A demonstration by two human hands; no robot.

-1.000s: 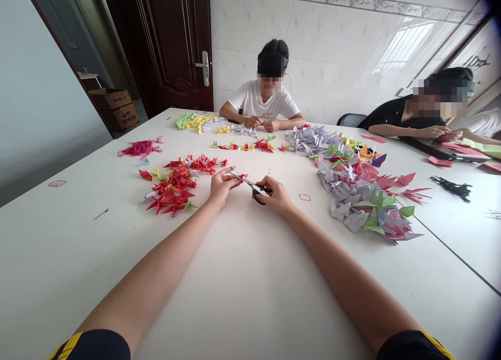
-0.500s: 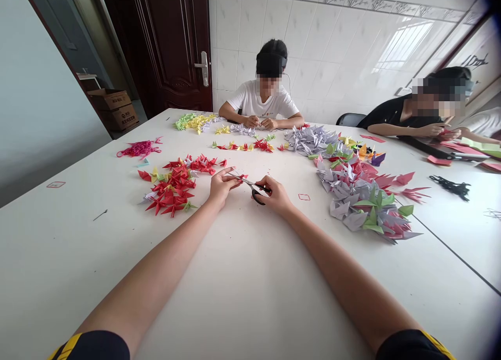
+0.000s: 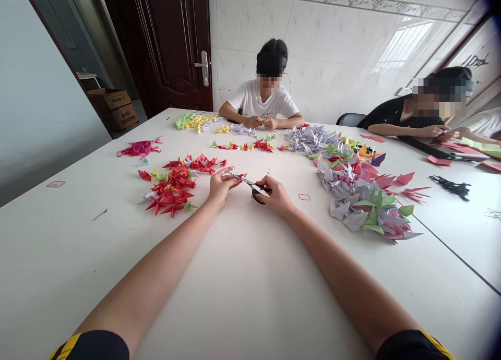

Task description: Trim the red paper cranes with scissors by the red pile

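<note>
My right hand (image 3: 274,194) is closed round the black handles of a pair of scissors (image 3: 250,183), with its blades pointing left. The blades reach to the fingers of my left hand (image 3: 220,187), which pinch a small folded red paper crane (image 3: 243,176); most of it is hidden by fingers and blades. To the left of my left hand lies a loose pile of mostly red paper cranes (image 3: 178,185). A larger pile of lilac, pink and green paper cranes (image 3: 358,193) spreads to the right of my right hand.
A bundle of pink cord (image 3: 140,148) lies at the left and a black cord bundle (image 3: 450,187) at the right. Across the white table (image 3: 250,282) one person (image 3: 263,102) handles small pieces behind rows of cranes; another person (image 3: 407,115) sits at the right with paper.
My hands and the scissors stay almost still. The persons across the table and at the right have shifted their hands slightly.
</note>
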